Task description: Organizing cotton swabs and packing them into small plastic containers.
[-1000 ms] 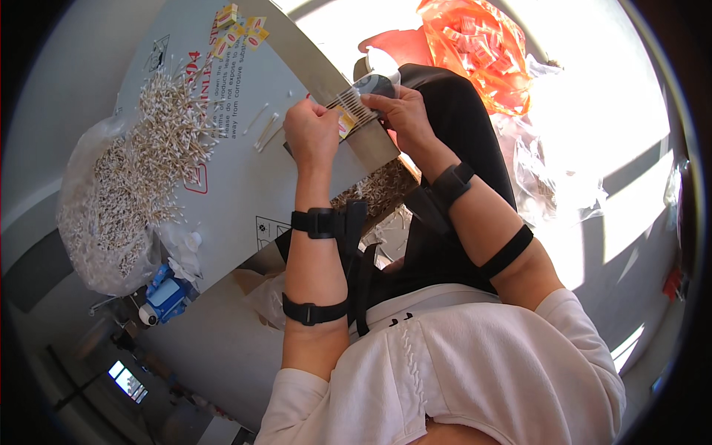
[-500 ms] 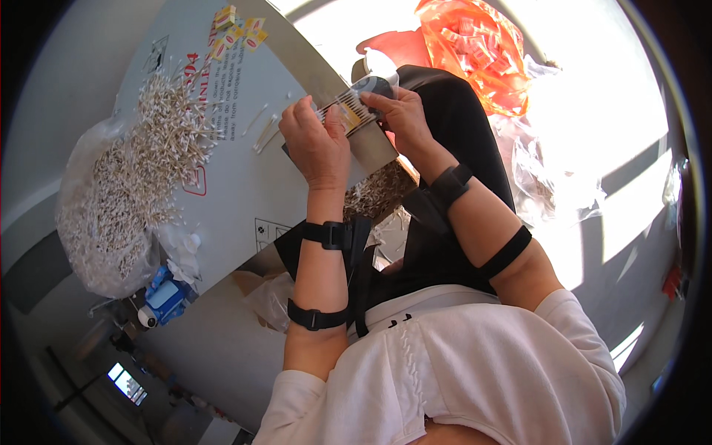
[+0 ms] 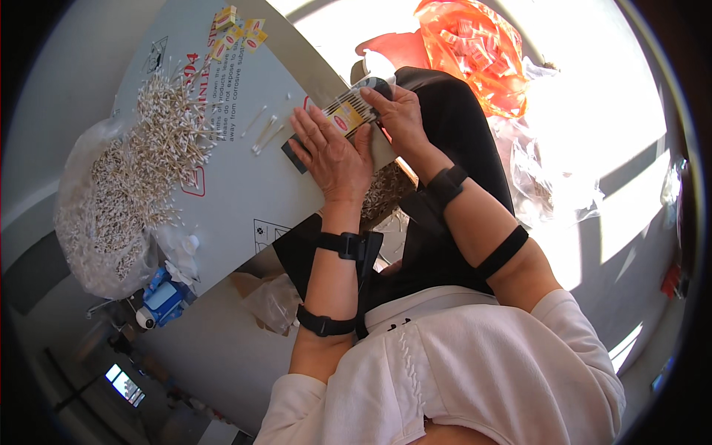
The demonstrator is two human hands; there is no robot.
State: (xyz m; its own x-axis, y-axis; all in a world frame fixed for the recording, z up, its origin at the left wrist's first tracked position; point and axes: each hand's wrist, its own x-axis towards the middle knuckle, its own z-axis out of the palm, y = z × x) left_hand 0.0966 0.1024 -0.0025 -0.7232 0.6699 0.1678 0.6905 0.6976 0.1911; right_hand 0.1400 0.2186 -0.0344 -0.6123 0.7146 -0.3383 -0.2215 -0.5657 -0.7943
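Note:
My right hand grips the upper right end of a flat strip-like pack of cotton swabs, its thumb on top of the dark end. Inside it, the swabs lie side by side beneath a yellow label. My left hand rests on the lower left part, fingers stretched out flat and thumb apart by the label. A dark corner of the pack shows past those fingers; the palm hides the rest. Several loose swabs lie on the tabletop left of the hand.
A large heap of cotton swabs spills from a clear plastic bag onto the grey tabletop. Small yellow boxes sit at its far end. Below my hands is a box of swabs. An orange bag of small packets stands far right.
My left hand has moved slightly right and nearer, flattening from a pinch over the pack with its fingers now extended. More of the yellow label shows. My right hand keeps its grip.

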